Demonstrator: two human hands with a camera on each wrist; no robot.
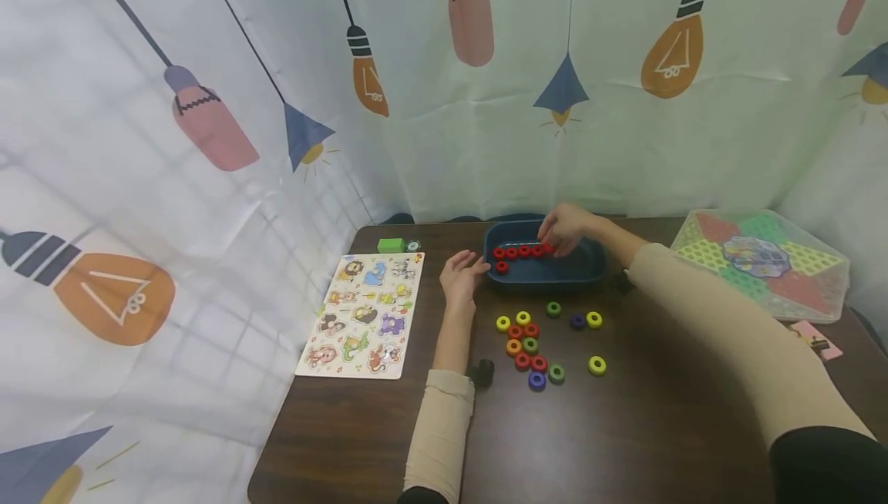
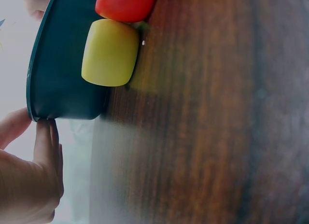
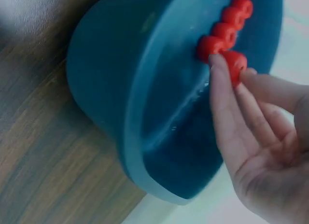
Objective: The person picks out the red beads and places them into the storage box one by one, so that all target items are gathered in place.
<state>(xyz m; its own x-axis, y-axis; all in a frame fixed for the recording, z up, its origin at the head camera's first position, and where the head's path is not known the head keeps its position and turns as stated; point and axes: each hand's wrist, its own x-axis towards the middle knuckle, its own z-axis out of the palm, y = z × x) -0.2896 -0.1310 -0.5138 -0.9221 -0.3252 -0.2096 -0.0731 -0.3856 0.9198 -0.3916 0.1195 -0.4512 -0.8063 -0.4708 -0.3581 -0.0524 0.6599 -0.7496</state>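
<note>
A dark blue tray (image 1: 548, 286) stands at the back of the table. Inside it, several red beads (image 3: 224, 33) with holes form a row along the far side, with another red bead (image 1: 502, 267) in front of the row's left end. My right hand (image 1: 565, 228) reaches into the tray and pinches a red bead (image 3: 235, 64) between thumb and fingers, against the row's end. At the tray's left end, my left hand (image 1: 459, 280) touches the outside with fairly straight fingertips (image 2: 44, 137). Nearest the tray in the left wrist view is a yellow bead (image 2: 110, 52).
Loose yellow, red, green, orange and purple beads (image 1: 530, 346) lie in front of the tray. An animal puzzle board (image 1: 361, 315) is at the left, with a green block (image 1: 391, 245) behind it. A clear plastic case (image 1: 763, 265) sits at the right.
</note>
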